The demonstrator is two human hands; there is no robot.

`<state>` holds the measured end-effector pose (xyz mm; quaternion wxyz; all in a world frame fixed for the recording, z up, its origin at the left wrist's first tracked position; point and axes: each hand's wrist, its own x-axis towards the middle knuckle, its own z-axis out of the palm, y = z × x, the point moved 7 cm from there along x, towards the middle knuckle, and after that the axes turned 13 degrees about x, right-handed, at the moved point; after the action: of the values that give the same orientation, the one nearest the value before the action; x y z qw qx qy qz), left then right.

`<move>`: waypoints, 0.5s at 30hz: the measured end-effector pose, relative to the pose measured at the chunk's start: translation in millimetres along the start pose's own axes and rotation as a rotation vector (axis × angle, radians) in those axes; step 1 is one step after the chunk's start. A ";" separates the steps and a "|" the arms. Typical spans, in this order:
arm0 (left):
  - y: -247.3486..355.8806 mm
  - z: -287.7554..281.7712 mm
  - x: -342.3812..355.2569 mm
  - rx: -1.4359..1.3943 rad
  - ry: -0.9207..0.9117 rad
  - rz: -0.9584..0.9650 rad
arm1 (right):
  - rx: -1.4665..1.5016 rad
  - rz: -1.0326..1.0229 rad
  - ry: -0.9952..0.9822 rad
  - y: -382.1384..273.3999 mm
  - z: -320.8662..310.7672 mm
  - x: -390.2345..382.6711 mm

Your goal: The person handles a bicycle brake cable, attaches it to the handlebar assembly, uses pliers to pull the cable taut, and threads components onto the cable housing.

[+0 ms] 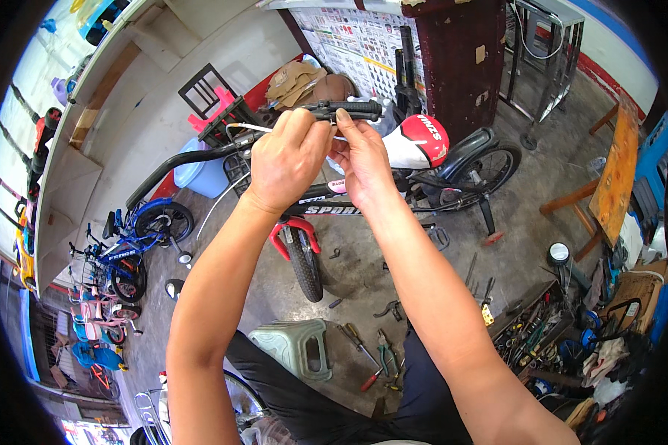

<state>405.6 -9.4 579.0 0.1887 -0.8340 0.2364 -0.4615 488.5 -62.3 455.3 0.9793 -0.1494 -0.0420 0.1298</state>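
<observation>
Head view shows two bare hands working close together up at the handlebar [193, 157] of a small black bike [334, 209]. The left hand [289, 159] is curled up like a fist, with its fingers pressed around a thin white cable [249, 127]. The right hand [361, 159] is right beside it, with its thumb up by the black handle grip [360, 110] and its other fingers bent in. I cannot tell if those fingers are pinching the cable, because they hide that spot. The bike stands past the hands, with its front wheel [303, 267] below them and its red and white seat [423, 141] to the right. On the floor near the person's legs are a pale green stool [293, 326] and some pliers [384, 354]. Lots of tools [523, 334] lie in a messy pile on the right. A little blue bike [130, 248] stands over on the left, and a wooden bench [617, 174] is far to the right.
</observation>
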 end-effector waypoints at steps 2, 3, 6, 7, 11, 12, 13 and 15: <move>1.4 0.4 -4.9 0.003 0.012 -0.005 | 0.001 0.005 0.020 -0.5 -0.6 -0.6; 1.0 -0.2 -6.2 -0.002 0.020 -0.019 | 0.000 0.008 0.024 0.5 -1.0 -0.7; 0.3 -0.8 -4.6 0.008 0.001 -0.021 | -0.004 0.009 0.037 0.6 -2.3 0.2; 3.2 -0.1 -3.0 0.008 0.000 0.006 | 0.007 0.008 0.033 0.4 -2.4 0.1; 7.3 0.5 7.6 0.010 -0.001 0.096 | 0.016 0.012 0.019 0.0 1.9 -2.6; 7.3 0.5 12.1 0.007 0.004 0.114 | -0.005 0.011 0.029 -0.3 1.1 -2.6; 0.0 -1.2 17.9 0.019 0.025 0.092 | -0.026 0.010 0.038 -0.5 0.8 -2.0; -11.8 4.4 16.8 0.015 0.067 0.003 | -0.048 0.007 0.044 -1.5 -0.2 -0.3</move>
<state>419.7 -8.9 594.6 0.1873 -0.8163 0.2403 -0.4908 488.6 -63.8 455.5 0.9757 -0.1758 -0.0228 0.1289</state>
